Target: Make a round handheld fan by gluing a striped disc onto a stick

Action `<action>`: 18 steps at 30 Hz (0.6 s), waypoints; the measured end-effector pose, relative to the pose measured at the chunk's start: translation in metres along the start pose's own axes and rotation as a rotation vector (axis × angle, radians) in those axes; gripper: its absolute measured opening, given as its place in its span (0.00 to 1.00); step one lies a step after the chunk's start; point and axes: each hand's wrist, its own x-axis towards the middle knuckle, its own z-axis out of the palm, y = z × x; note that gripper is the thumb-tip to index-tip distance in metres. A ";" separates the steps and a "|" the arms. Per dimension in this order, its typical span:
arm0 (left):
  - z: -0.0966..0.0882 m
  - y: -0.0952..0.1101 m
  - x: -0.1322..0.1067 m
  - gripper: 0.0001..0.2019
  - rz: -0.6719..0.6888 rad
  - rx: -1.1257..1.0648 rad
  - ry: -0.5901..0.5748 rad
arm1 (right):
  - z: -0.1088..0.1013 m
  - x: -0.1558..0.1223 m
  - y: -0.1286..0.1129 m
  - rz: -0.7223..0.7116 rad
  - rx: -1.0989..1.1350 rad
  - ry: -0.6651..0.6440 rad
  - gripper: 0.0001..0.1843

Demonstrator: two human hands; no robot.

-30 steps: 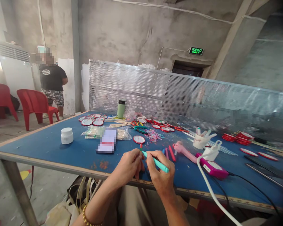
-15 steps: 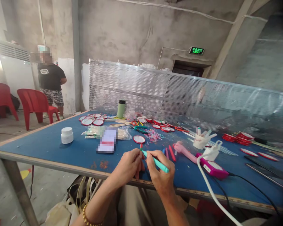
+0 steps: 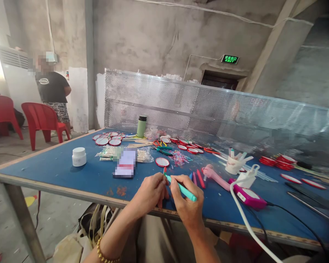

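My right hand (image 3: 188,195) grips a turquoise marker pen (image 3: 185,190) like a writing tool, its tip pointing up and left toward my left hand. My left hand (image 3: 150,190) is closed around a small, thin piece with a red top (image 3: 165,170); the rest of it is hidden by my fingers, so its kind is unclear. The pen's tip meets or nearly meets this piece. Just beyond lies a round white disc with a red rim (image 3: 162,162). Right of my hands lie pink and blue marker pens (image 3: 200,178).
On the blue table (image 3: 98,184) are a white jar (image 3: 79,157), a phone (image 3: 125,164), a green bottle (image 3: 141,126), pliers (image 3: 164,150), loose coloured bands (image 3: 179,157), a paper cup (image 3: 233,165) and a magenta box (image 3: 248,194) with cables. Perforated metal (image 3: 153,98) stands behind. A person (image 3: 53,91) stands at left.
The person at the far left has shifted slightly left. My hands and the marker pen stay almost in place; the whole view has moved a little.
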 end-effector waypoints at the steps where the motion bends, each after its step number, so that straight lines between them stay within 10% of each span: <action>1: 0.000 0.000 0.000 0.12 -0.002 -0.004 -0.002 | 0.000 0.000 0.000 0.000 0.000 -0.005 0.09; 18: 0.000 -0.001 0.000 0.12 -0.008 -0.006 -0.003 | 0.000 -0.002 0.002 -0.008 0.003 0.019 0.08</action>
